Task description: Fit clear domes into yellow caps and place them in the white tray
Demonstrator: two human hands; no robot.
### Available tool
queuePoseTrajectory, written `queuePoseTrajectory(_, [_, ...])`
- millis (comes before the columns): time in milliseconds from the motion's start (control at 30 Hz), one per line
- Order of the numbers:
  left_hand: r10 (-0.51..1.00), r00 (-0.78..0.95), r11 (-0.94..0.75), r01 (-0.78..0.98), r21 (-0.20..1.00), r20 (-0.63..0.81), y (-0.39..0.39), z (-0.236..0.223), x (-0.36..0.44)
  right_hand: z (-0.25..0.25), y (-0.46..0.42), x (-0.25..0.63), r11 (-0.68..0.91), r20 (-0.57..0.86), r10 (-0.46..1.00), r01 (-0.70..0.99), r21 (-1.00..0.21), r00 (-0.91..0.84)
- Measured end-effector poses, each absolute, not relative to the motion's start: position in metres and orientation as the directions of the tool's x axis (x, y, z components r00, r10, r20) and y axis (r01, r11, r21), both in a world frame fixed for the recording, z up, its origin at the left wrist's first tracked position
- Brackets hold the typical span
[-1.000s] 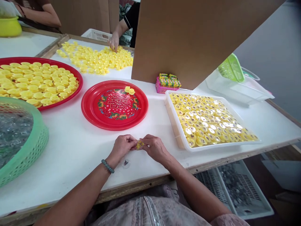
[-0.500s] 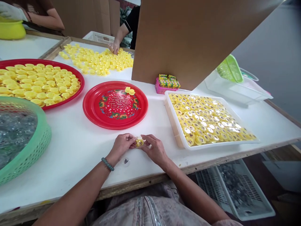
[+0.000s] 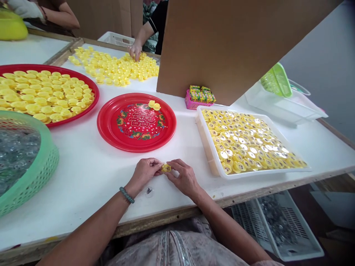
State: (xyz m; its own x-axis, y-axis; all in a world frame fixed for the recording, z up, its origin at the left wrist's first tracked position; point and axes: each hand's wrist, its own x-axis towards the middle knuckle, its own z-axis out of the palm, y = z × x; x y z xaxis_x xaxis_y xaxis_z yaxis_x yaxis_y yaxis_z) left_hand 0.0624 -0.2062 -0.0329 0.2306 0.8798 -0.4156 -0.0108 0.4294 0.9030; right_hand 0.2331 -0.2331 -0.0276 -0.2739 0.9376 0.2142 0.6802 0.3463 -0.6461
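Between my two hands is a small round yellow plastic piece (image 3: 166, 168) with a dark print on its face. My left hand (image 3: 146, 170) pinches its left side between thumb and fingers; a green bead bracelet circles that wrist. My right hand (image 3: 183, 175) has its thumb and fingertips closed on the right side. On the white table just below lies a clear round disc (image 3: 149, 191) with a dark mark in it. Beyond my hands sits a red tray (image 3: 108, 125) with a printed pattern and a couple of yellow pieces (image 3: 154, 105) near its far edge.
At right stands a white bin (image 3: 206, 147) full of assembled yellow pieces. A green basket (image 3: 47, 159) of clear parts and a red tray (image 3: 93, 85) of yellow pieces stand left. A cardboard panel (image 3: 222, 48) rises behind; a co-worker's hand (image 3: 135, 51) touches loose yellow pieces.
The yellow piece has turned slightly in my fingers, showing its printed face more. The co-worker's hand has shifted a little over the loose pieces. The view has moved slightly.
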Motion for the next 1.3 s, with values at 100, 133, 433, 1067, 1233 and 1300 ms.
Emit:
queuePoseTrajectory(100, [0.877,0.237,0.433,-0.014,0.901,-0.418,-0.207,-0.034,0.062,-0.024,-0.235,0.235,0.385,0.289,0.922,0.670,-0.635,-0.256])
queuePoseTrajectory(133, [0.881,0.228,0.426,0.002,0.905,-0.415,-0.207,-0.034,0.061,-0.022,-0.236,0.236,0.401,0.316,0.915,0.664,-0.632,-0.252])
queuePoseTrajectory(433, [0.961,0.259,0.093,0.025,0.995,-0.096,-0.219,0.004,0.055,0.003,-0.247,0.234,0.470,0.464,0.869,0.577,-0.668,-0.171])
queuePoseTrajectory(1067, [0.937,0.310,0.173,-0.017,0.985,-0.159,-0.223,0.004,0.060,-0.004,-0.245,0.228,0.485,0.412,0.871,0.598,-0.639,-0.266])
queuePoseTrajectory(1233, [0.934,0.303,0.208,-0.025,0.978,-0.191,-0.221,-0.001,0.061,-0.007,-0.243,0.228,0.488,0.417,0.868,0.624,-0.610,-0.271])
queuePoseTrajectory(1300, [0.928,0.317,0.217,-0.035,0.976,-0.195,-0.220,-0.002,0.061,-0.007,-0.243,0.229,0.488,0.417,0.868,0.626,-0.609,-0.271])
